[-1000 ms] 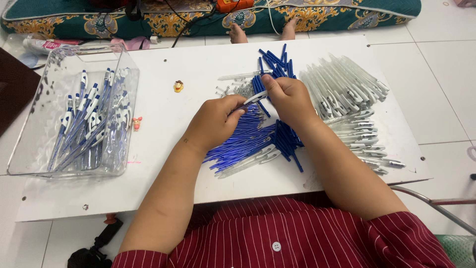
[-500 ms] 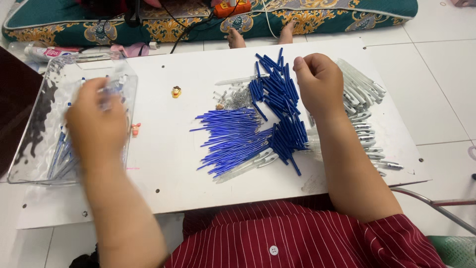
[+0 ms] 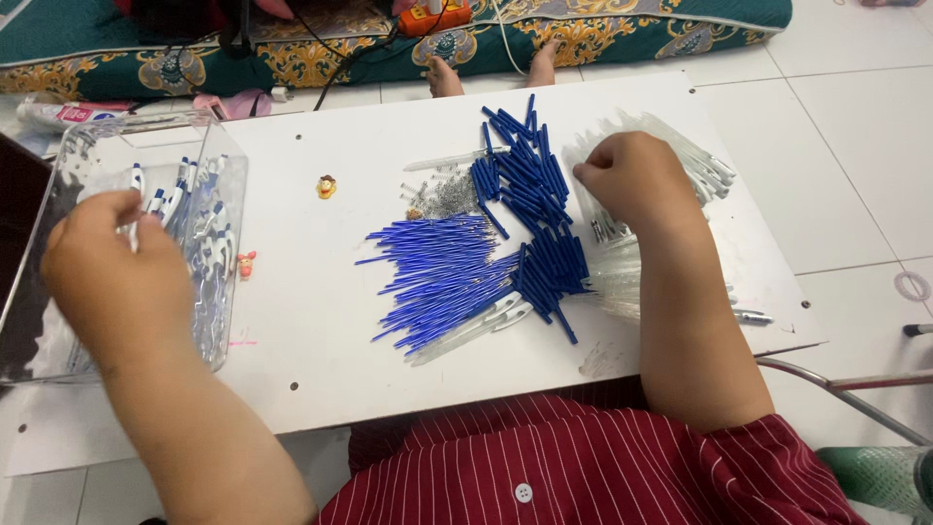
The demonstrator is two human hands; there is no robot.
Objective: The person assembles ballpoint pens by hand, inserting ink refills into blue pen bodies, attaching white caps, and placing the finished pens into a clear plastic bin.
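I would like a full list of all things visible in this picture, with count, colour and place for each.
white board: one, white, on the tiled floor
clear bin: one, transparent, left end of board, holds finished pens
blue refills: many, blue, board centre
blue caps: many, dark blue, right of centre
springs: small pile, metal, above refills
clear barrels: many, transparent, right side
small figure: one, yellow-brown, near bin
cushion: one, teal patterned, top
left hand: over bin
right hand: on barrels

We see blue refills [image 3: 442, 277] on our white board [image 3: 321, 321]. Beyond the board lies a teal, gold-patterned cushion [image 3: 603, 29]. Our shirt [image 3: 583, 467] is red with white stripes.
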